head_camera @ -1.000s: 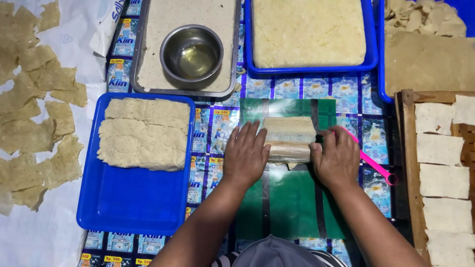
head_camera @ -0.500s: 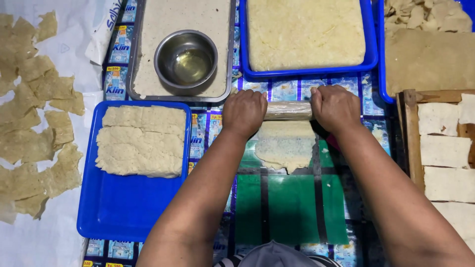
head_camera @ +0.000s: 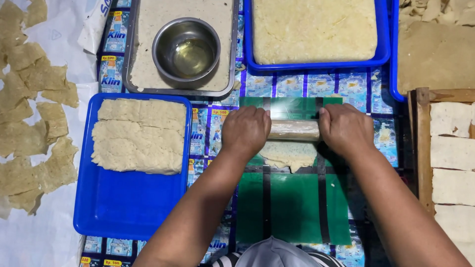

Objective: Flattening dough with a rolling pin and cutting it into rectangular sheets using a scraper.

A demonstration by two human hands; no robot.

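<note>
Roller (head_camera: pixel 294 129) now back toward middle of green sheet (head_camera: pixel 292 207) — half second ago at far edge, second ago nearer body. Dough (head_camera: pixel 288 154) thinner, spread wider; flattening well advanced by look of it. Left hand (head_camera: pixel 246 131) and right hand (head_camera: pixel 346 129) each clamped over one roller end, palms down. Dough lies on sheet, touching roller's near side; edge thickness unclear from this view.

Printed sachet wrappers (head_camera: pixel 111 44) — blue-white rectangles, yellow corner patches — tile mat under trays. Blue tray (head_camera: pixel 128 207) left holds flattened slabs.
</note>
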